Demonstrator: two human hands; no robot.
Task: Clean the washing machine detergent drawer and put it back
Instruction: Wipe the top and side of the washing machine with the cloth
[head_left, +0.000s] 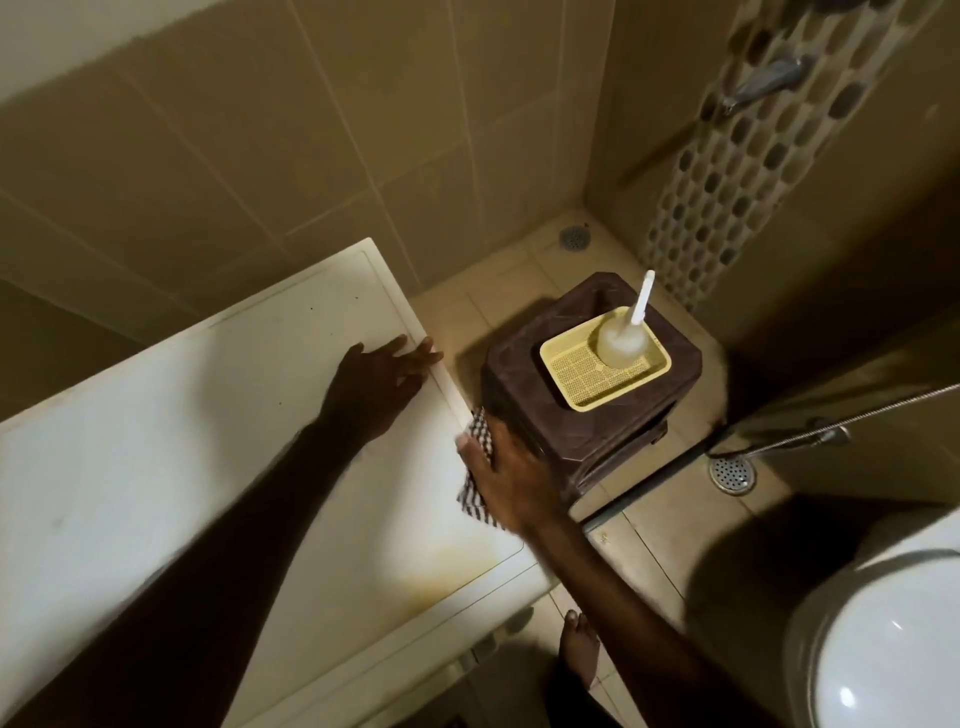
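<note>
The white top of the washing machine (182, 441) fills the left half of the view. My left hand (379, 379) lies flat on it near the right edge, fingers straight. My right hand (511, 475) presses a black-and-white checked cloth (478, 467) against the machine's right edge, thumb and fingers spread over it. The detergent drawer is not in view. A white brush (626, 332) stands in a yellow perforated tray (582, 384) to the right.
The yellow tray sits on a dark brown plastic stool (524, 405) beside the machine. A white toilet (883, 649) is at the bottom right. A shower hose (857, 421), two floor drains (731, 474) and tiled walls surround. My bare foot (579, 649) stands on the floor.
</note>
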